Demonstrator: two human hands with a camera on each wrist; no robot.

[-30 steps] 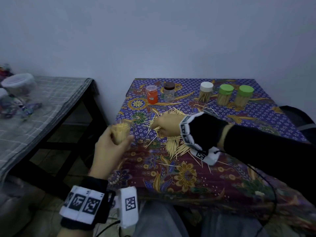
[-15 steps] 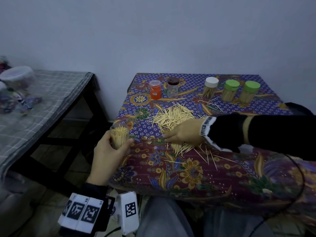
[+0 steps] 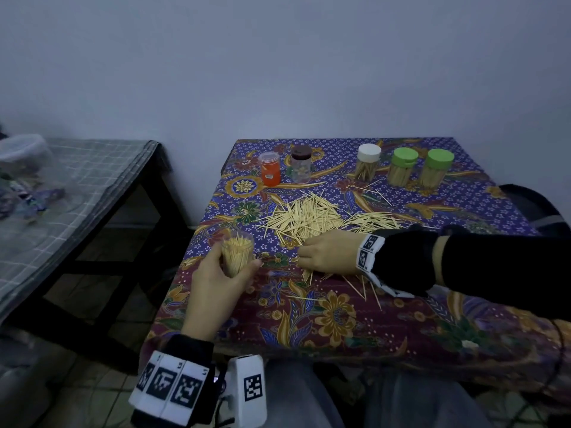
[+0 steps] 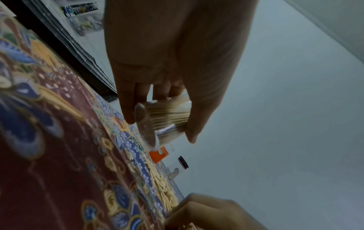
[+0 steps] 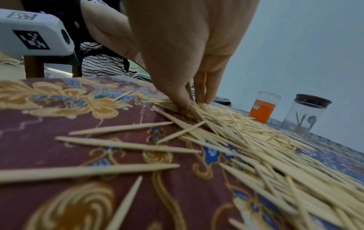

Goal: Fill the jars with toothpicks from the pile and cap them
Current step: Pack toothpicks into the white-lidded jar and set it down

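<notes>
Left hand (image 3: 216, 285): fingers and thumb wrapped round an open clear jar (image 3: 237, 254), held off the near-left edge of the desk (image 3: 340, 319); the left wrist view shows the jar's clear base and the fingers curled on its wall.
Right hand (image 3: 329, 254): palm down on the near edge of the toothpick pile (image 3: 304, 217); in the right wrist view the fingertips (image 5: 184, 107) press together into the sticks, thumb against the other fingers. Whether any sticks are actually pinched, cannot tell.
Open jar: uncapped, packed nearly full with toothpicks standing on end, tips level with the rim.
Pile: spread across the middle of the desk, loose strays scattered toward the near edge and toward the back row.
Back row, right: white-capped jar (image 3: 368, 162) and two green-capped jars (image 3: 404, 165) (image 3: 438, 168), all holding toothpicks, standing upright side by side.
Back row, left: orange jar (image 3: 270, 168) with a clear lid, beside it a clear jar with a dark brown lid (image 3: 300, 163), almost empty.
Desk cover: batik cloth, blue at the far end, maroon near, gold flowers.
Left of desk: second table (image 3: 77, 186) under a grey checked cloth, a clear container (image 3: 21, 149) on it, blurred.
</notes>
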